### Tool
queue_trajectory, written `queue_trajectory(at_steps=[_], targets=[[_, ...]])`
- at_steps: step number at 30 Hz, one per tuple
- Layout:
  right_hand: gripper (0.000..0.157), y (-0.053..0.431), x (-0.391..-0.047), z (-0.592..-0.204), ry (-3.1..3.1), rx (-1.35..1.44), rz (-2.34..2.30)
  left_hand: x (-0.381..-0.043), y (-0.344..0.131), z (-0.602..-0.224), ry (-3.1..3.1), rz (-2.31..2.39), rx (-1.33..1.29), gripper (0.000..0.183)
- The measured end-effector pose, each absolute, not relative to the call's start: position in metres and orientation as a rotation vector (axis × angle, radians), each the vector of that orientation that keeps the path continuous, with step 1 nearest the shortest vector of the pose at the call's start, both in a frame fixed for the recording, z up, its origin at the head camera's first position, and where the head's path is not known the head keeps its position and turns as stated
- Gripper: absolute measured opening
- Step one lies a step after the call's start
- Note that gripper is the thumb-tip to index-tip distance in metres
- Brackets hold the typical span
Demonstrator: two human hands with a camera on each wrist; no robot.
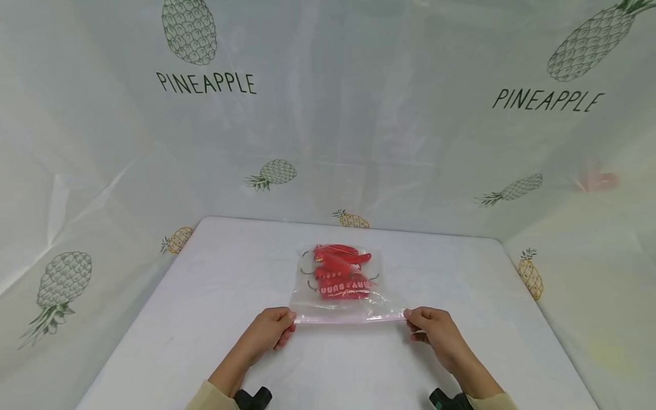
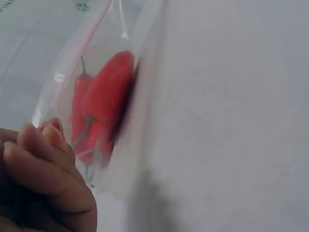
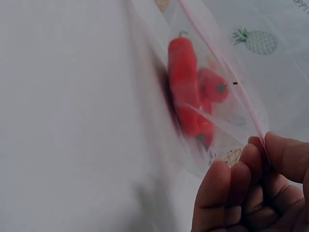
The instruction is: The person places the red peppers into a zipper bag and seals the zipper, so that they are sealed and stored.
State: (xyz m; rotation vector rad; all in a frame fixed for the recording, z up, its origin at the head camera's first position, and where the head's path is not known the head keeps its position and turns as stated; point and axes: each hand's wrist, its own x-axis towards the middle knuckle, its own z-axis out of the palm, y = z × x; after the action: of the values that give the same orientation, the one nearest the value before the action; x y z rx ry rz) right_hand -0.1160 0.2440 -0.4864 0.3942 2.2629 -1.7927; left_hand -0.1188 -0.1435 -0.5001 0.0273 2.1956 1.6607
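Observation:
A clear zip bag (image 1: 302, 304) with a pink strip along its near edge holds several red chili peppers (image 1: 338, 265) with green stems. Red lettering shows on the plastic over them. My left hand (image 1: 274, 329) pinches the bag's near left corner between thumb and fingers. At the near right corner, my right hand (image 1: 433, 330) does the same, and the strip runs straight between the two. In the right wrist view the pink strip (image 3: 246, 101) passes between thumb and forefinger. In the left wrist view the curled fingers (image 2: 48, 174) hide the pinched corner.
The bag is over a white tabletop (image 1: 230, 267). Behind and at both sides hangs a pale curtain (image 1: 359, 114) printed with pineapples. Black wrist mounts (image 1: 253, 398) sit at both cuffs. A blurred red shape (image 1: 599, 181) shows on the curtain at right.

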Motion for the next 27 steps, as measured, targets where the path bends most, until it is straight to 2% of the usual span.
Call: queue_trajectory(at_steps=[10,15,27], targets=[[0.029,0.235,-0.109,-0.487,2.193,0.430,-1.924,-0.107,-0.141,-0.488,2.313,1.677,-0.095,0.035],[0.030,0.231,-0.115,-0.486,2.189,0.466,-1.994,-0.108,-0.139,-0.488,2.357,1.631,-0.032,0.034],[0.026,0.222,-0.106,-0.497,1.967,0.569,-2.193,-0.106,-0.148,-0.505,1.950,1.856,0.118,0.043]])
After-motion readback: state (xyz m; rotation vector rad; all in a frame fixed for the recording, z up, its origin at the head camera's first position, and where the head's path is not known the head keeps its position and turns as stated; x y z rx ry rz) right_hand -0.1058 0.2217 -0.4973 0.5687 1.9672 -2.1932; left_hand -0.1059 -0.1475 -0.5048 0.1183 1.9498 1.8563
